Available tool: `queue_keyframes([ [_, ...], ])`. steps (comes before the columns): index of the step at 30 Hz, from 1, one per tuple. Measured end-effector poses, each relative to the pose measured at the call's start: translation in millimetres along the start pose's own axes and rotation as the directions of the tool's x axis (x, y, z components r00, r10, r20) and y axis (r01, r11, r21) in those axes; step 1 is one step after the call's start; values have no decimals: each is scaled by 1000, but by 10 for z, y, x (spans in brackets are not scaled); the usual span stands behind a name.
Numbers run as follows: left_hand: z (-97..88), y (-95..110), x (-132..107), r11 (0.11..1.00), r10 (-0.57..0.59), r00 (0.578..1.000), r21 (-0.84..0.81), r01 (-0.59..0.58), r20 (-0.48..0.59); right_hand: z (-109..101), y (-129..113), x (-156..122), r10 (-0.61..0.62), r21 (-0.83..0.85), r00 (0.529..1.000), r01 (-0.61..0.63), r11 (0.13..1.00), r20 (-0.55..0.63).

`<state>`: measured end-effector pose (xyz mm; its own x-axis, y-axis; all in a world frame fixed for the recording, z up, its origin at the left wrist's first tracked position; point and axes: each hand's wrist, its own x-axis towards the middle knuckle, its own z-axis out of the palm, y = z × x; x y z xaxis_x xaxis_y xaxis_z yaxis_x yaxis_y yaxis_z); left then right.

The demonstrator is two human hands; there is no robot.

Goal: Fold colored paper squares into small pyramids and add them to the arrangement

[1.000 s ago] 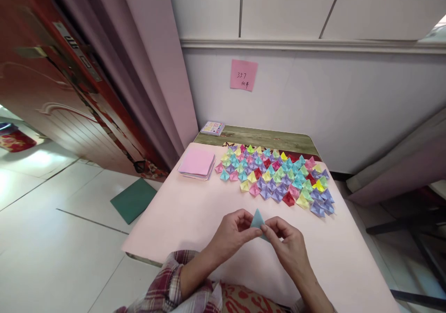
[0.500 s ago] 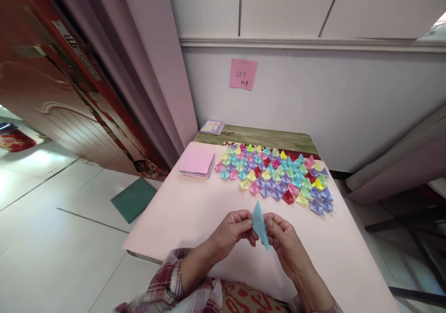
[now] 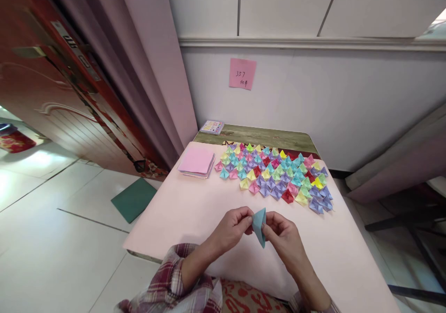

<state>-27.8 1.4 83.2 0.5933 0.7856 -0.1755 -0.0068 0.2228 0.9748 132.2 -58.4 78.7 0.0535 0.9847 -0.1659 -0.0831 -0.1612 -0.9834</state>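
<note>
My left hand (image 3: 232,229) and my right hand (image 3: 284,237) pinch a folded light blue paper piece (image 3: 259,224) between them, just above the near middle of the pink table cover (image 3: 181,211). Both hands have fingers closed on the paper. Behind them lie several small folded paper shapes (image 3: 277,177) in many colours, laid out in rows. A stack of pink square paper (image 3: 197,162) lies at the far left of the cover.
A small printed paper pack (image 3: 212,127) rests on the wooden table top (image 3: 278,139) by the wall. A pink note (image 3: 242,74) is stuck on the wall. A green sheet (image 3: 134,199) lies on the tiled floor at left, near a red door (image 3: 45,94).
The blue paper has been turned and refolded between my fingers: from a small triangle, to a long upright sliver, to a shorter, wider shape now. My hands stayed in the same place.
</note>
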Motion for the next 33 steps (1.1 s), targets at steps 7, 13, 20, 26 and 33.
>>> queue_keyframes([
  [7, 199, -78, 35, 970, -53, 994, -240, 29, -93, 86, 77, 45, -482, -696, 850, 214, 686, -214],
  [13, 249, -139, 28, 956, -51, 994, -291, 22, -93, 125, 172, 57, -654, -832, 748, 288, 473, -113],
  [20, 182, -240, 60, 998, 44, 982, 46, -36, -185, 165, 273, 46, -704, -875, 710, 330, 355, -18],
  [26, 150, -205, 52, 983, 101, 971, 170, -65, -217, 146, 280, 42, -657, -793, 753, 378, 478, -37],
  [33, 168, -168, 71, 997, 72, 966, -16, -78, -248, 142, 218, 43, -354, -381, 893, 236, 894, -277],
])
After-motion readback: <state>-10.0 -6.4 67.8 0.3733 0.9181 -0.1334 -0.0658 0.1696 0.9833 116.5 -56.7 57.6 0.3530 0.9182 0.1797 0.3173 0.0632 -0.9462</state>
